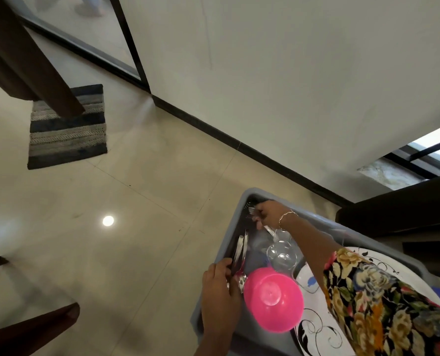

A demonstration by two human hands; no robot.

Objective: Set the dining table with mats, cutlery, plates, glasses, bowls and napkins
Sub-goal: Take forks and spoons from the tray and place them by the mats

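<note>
Tableware in grey plastic tub (242, 199)
Shiny steel cutlery (239, 253) lies along its left wall; round pink plastic bowl (274, 299) sits near clear glass vessel (282, 254), overlapping white round plate with black floral print (314, 327).

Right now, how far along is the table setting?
Nothing shows as laid: pink bowl, clear glassware and patterned plates sit in the grey tub. In hand: left hand and right hand each grip cutlery inside it. Left: laying everything out; mats and napkins are not in view.
</note>
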